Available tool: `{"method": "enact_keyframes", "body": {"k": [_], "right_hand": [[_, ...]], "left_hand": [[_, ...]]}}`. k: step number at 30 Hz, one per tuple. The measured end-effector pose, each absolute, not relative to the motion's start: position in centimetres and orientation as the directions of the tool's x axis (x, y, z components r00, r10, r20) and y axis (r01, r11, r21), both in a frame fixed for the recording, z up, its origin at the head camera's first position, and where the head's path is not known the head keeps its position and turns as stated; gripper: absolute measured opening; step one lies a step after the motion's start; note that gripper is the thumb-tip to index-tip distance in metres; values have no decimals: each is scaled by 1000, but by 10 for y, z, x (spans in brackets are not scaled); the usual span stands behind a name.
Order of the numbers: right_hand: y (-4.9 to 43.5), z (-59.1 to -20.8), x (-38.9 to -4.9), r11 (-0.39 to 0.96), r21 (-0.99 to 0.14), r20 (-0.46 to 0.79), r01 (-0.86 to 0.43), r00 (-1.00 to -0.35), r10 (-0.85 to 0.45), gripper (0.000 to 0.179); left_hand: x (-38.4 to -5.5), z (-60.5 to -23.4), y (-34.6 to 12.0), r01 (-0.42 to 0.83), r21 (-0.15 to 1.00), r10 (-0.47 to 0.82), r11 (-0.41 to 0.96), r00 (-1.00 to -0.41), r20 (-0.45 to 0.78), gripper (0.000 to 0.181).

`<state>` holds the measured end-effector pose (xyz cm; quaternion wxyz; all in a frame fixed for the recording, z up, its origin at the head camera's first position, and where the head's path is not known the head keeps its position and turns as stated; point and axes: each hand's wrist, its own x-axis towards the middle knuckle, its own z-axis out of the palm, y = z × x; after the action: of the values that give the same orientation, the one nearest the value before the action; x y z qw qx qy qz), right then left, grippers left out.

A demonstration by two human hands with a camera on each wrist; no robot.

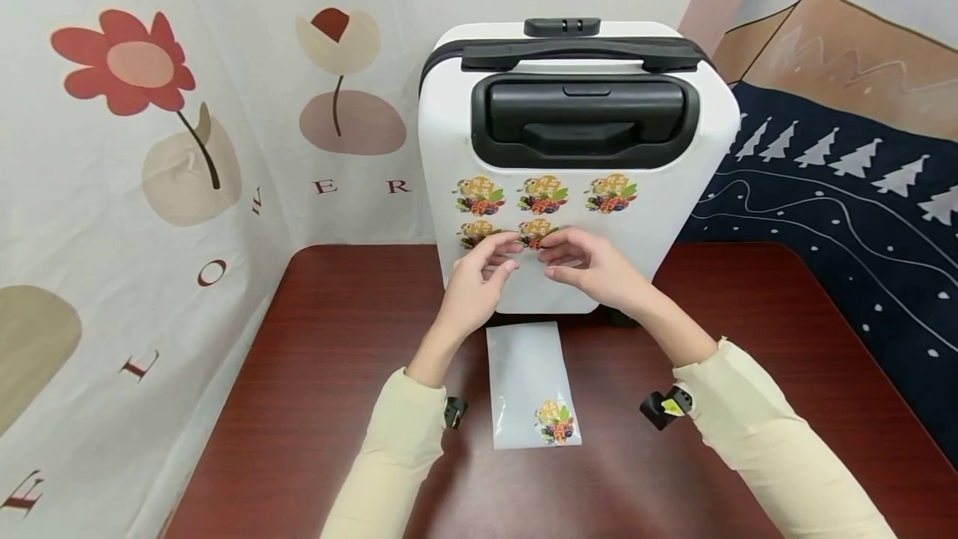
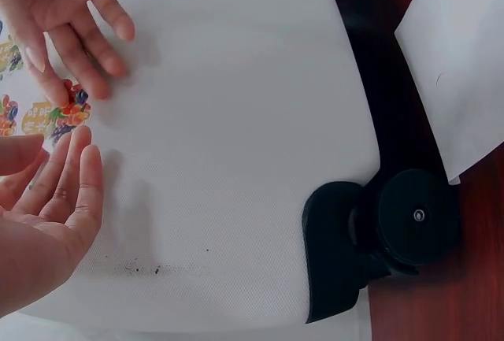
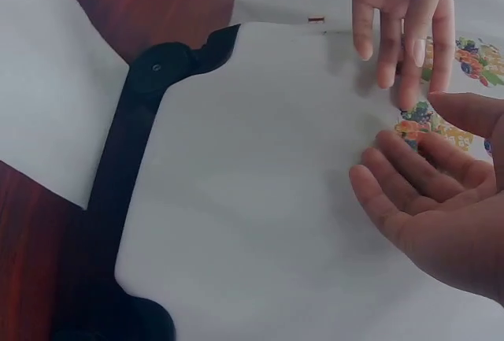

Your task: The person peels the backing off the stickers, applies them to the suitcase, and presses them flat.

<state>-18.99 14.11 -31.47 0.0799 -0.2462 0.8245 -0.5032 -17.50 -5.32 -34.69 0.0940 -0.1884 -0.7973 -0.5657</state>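
A white suitcase [image 1: 464,131] stands upright, with fruit stickers on its front in two rows. My left hand [image 1: 479,285] and right hand [image 1: 599,269] are at either side of the lower middle sticker [image 1: 536,231], fingertips right at its edges. In the left wrist view, the fingers of the left hand [image 2: 51,215] are loosely bent, and the sticker [image 2: 59,116] lies flat between both hands. The right wrist view has the right hand [image 3: 441,207] with its fingers spread a little, below the left hand [image 3: 405,6]. The left hand partly covers the lower left sticker [image 1: 475,231].
On the red-brown table [image 1: 337,373] in front of the suitcase lies a clear-white sheet [image 1: 524,364] bearing one fruit sticker [image 1: 555,422]. Black suitcase wheels [image 2: 417,215] show at its lower corners. A printed cloth [image 1: 262,65] hangs behind.
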Motion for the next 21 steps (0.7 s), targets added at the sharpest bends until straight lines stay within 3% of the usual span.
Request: {"method": "enact_keyframes", "body": {"k": [13, 21], "right_hand": [[131, -293, -191, 290, -845, 226, -448, -792, -567, 39], [137, -305, -193, 341, -855, 179, -392, -839, -514, 36]], "left_hand": [[-176, -348, -53, 390, 885, 199, 255, -917, 346, 33], [-166, -333, -52, 367, 898, 204, 244, -924, 322, 32]]}}
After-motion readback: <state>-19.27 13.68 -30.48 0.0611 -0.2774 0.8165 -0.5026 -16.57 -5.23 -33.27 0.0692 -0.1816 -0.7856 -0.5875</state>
